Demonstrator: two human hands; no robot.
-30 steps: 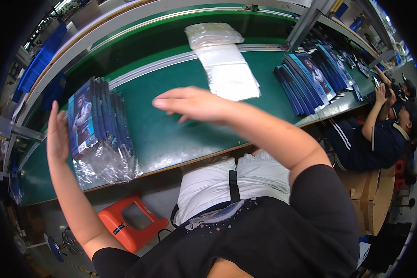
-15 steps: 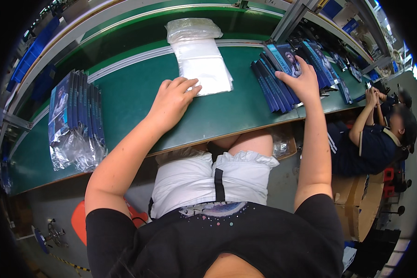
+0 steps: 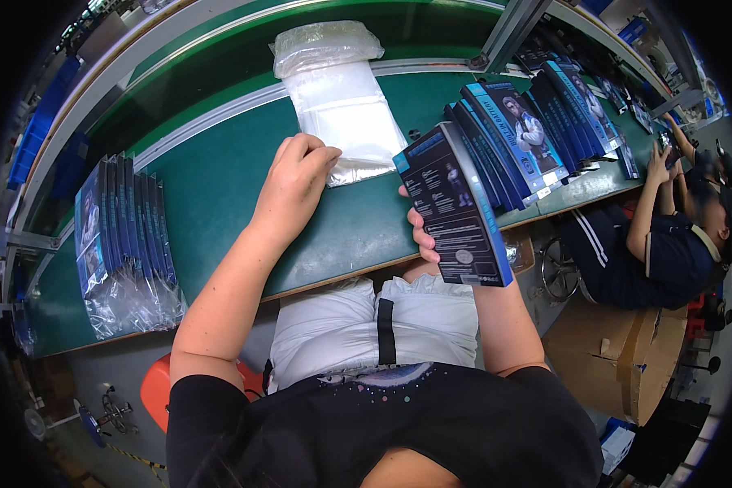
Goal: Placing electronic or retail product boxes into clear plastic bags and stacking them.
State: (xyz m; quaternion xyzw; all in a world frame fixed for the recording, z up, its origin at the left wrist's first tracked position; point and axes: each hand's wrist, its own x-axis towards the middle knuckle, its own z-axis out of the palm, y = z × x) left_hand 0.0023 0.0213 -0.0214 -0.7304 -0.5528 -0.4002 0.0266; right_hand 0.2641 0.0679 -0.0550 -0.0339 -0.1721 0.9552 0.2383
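Observation:
My right hand holds a dark blue flat box upright over the front edge of the green table, its printed back toward me. My left hand rests on the table with fingers curled at the near corner of a stack of clear plastic bags. Whether it pinches a bag I cannot tell. To the right, a row of the same blue boxes stands leaning on the table.
A row of bagged blue boxes stands at the table's left end. Another person sits working at the right. A cardboard carton sits on the floor at the right, an orange stool at the lower left.
My right hand has lifted one blue box out of the row at the right and brought it toward me. My left hand stays at the plastic bags, fingers now more curled.

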